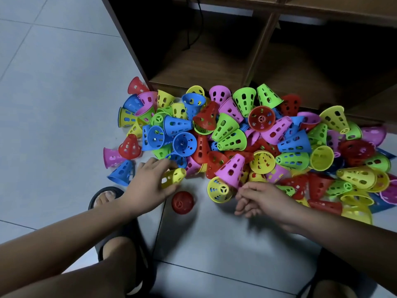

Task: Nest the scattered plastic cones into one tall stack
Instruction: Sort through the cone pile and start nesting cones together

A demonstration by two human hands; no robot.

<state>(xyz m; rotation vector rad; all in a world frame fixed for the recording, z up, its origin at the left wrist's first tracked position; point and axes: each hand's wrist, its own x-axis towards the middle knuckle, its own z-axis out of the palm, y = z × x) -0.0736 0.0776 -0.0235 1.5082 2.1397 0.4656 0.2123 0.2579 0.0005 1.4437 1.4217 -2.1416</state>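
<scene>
Fingers [160, 164] and thumb of the left hand [148, 182] curl round a yellow cone [173, 178], held on its side at the near edge of the pile of cones [236, 134]. Right hand [265, 201] hangs with fingers loosely curled, holding nothing that shows, at 6 o'clock of the pile.

Red cone [183, 202] sits alone on the floor, at 4 o'clock of the left hand, seemingly narrow end up. Likely base of the stack; no stack built yet.

Step in hand, as judged: seat the yellow cone on the red one. Turn it mouth down, centre it over the red tip, lower it straight. Perforated plastic looks light, so the base may skid; the free right hand could steady it. Next cones are closest at the pile's near edge, by the right hand.

Floor [53, 87]: pale grey tile, dark grout lines. Wooden shelf unit [264, 46] at 12 o'clock, open compartments, dim inside, the pile lying against its foot. Dark cable [200, 22] hangs in the left compartment. Black sandals [137, 239] on the feet at 7 and 5 o'clock.
</scene>
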